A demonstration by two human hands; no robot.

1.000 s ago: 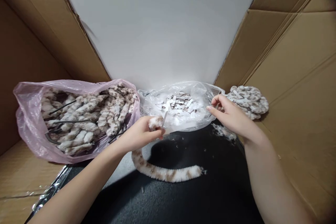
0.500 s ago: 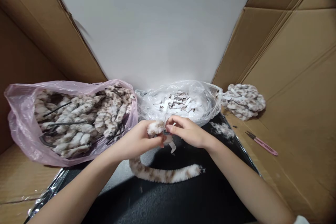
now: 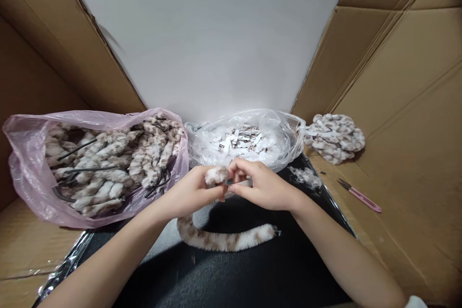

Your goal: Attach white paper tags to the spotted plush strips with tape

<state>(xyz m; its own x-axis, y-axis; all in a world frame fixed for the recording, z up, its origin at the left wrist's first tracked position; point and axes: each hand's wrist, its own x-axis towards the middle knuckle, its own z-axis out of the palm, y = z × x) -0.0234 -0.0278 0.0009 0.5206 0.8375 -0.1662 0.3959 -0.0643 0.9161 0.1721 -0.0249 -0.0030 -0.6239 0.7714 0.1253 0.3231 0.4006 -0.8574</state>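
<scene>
Clock positions are taken from the hands. The left hand (image 3: 197,190) is closed, gripping one end of a furry strip (image 3: 231,241) between thumb and fingers, above the black work surface (image 3: 216,284). The right hand (image 3: 265,185) is at 3 o'clock of the left, fingers curled inward, fingertips close to the held end. Something pale shows under its fingers; whether it is pinched cannot be determined.

The strip, white with brown patches, bends at 8 o'clock and lies curved on the surface, its frayed loose end at 4 o'clock, well inside the right edge. Room for movement extends from 4 to 6 o'clock between the forearms.

A pink bag (image 3: 27,154) of furry pieces and dark cords occupies 9 to 10 o'clock, overhanging the surface's left edge. A clear bag (image 3: 292,149) of white scraps lies at 12 to 1 o'clock, near the fingertips, limiting forward travel. Loose fluff (image 3: 306,177) sits near the right edge at 3 o'clock. Beyond that edge, on cardboard (image 3: 407,154), are pink-handled snips (image 3: 361,197) at 3 o'clock and a furry bundle (image 3: 335,138) at 2. A pale panel (image 3: 216,33) stands at 12 o'clock.
</scene>
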